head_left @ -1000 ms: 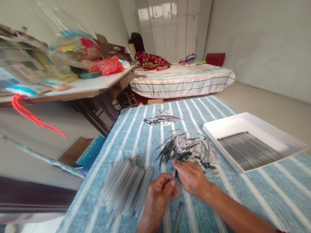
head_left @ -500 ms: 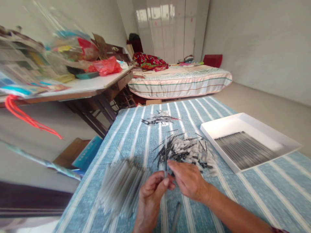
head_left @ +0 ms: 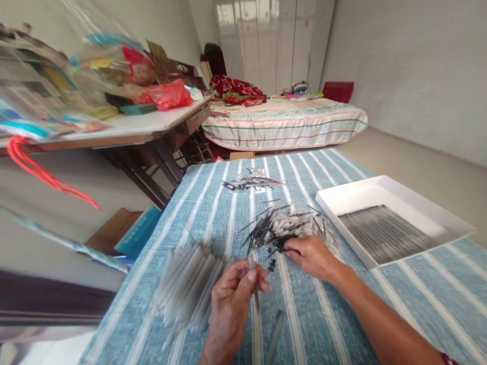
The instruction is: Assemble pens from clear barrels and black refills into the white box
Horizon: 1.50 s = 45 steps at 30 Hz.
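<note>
One grey tube [head_left: 256, 299] pinched in left hand [head_left: 232, 299]; right hand [head_left: 312, 257] at mixed pile [head_left: 287, 223], grip unclear; label [head_left: 260, 189] unreadable.

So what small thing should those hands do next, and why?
Probably the right hand should pick one small black piece from the pile and bring it to the tube: its fingertips are at the pile's near edge, and the left hand holds the tube end-up.

Tube bundle [head_left: 192, 286] blurred; lone tube [head_left: 274, 335] cut by bottom edge; right fingers [head_left: 294, 246] partly hidden.
</note>
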{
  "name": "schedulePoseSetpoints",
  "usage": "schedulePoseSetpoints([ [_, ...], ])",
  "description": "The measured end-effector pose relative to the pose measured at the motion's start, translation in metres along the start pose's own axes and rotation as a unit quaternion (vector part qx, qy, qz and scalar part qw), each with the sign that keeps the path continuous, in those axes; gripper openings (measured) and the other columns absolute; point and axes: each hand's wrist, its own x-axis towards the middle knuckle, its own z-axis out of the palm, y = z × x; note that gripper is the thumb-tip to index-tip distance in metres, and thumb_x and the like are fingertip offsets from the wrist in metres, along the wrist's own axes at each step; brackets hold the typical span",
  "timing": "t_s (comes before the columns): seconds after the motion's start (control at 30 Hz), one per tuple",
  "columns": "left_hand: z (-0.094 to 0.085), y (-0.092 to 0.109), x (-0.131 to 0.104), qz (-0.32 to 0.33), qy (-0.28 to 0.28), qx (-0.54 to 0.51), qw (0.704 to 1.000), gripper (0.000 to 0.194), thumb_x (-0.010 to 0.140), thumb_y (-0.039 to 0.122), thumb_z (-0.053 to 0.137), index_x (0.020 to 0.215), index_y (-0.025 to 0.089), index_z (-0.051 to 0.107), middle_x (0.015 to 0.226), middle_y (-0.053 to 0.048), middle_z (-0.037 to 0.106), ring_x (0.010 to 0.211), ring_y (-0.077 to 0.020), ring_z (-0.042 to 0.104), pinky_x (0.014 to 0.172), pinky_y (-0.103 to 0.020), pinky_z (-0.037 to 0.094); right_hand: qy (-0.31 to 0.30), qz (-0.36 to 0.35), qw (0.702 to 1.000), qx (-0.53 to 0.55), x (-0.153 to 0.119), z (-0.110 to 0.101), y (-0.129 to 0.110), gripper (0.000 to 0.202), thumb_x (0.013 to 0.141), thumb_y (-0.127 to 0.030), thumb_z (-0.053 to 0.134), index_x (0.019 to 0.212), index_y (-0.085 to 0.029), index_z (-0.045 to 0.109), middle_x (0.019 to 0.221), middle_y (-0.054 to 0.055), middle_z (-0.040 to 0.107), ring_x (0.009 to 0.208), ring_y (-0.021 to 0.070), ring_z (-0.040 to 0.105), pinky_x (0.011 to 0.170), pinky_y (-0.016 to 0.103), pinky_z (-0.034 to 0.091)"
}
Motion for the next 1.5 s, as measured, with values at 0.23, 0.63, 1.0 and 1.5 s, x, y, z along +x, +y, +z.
schedulePoseSetpoints([
  [0.23,-0.010,-0.007,0.002,-0.024,-0.045,-0.033,0.998,0.040,0.077,0.022,0.061,0.116,0.020,0.057,0.064,-0.001,0.064,0.048,-0.0114,0.056,0.051,-0.025,0.043,-0.038,-0.002,0.999,-0.019,0.002,0.008,-0.007,0.015,0.083,-0.021,0.049,0.084,-0.021,0.063,0.077,0.001,0.068,0.075,0.0157,0.063,0.061,0.023,0.034],
  [0.63,-0.010,-0.011,-0.001,-0.050,-0.105,-0.018,0.993,0.027,0.078,0.022,0.059,0.105,0.021,0.061,0.060,0.002,0.060,0.042,-0.0089,0.050,0.040,-0.020,0.039,-0.021,-0.026,0.997,0.064,0.002,0.028,-0.024,0.014,0.078,-0.014,0.048,0.069,-0.017,0.058,0.070,0.002,0.065,0.069,0.0139,0.060,0.060,0.022,0.036],
  [1.0,-0.009,-0.011,-0.003,-0.073,-0.134,0.018,0.988,0.026,0.080,0.023,0.057,0.106,0.021,0.061,0.060,0.002,0.060,0.040,-0.0059,0.045,0.038,-0.017,0.034,-0.013,0.052,0.755,0.653,0.000,0.012,-0.028,0.013,0.067,-0.022,0.070,0.072,-0.014,0.062,0.052,-0.002,0.062,0.043,0.0110,0.058,0.043,0.020,0.044],
  [1.5,-0.007,-0.010,-0.004,-0.091,-0.155,0.054,0.982,0.026,0.079,0.025,0.057,0.105,0.019,0.060,0.059,0.002,0.059,0.038,-0.0045,0.042,0.039,-0.017,0.031,-0.010,0.015,0.745,0.667,-0.002,0.008,-0.025,0.014,0.069,-0.025,0.071,0.077,-0.014,0.070,0.060,-0.001,0.060,0.043,0.0083,0.054,0.043,0.020,0.042],
])
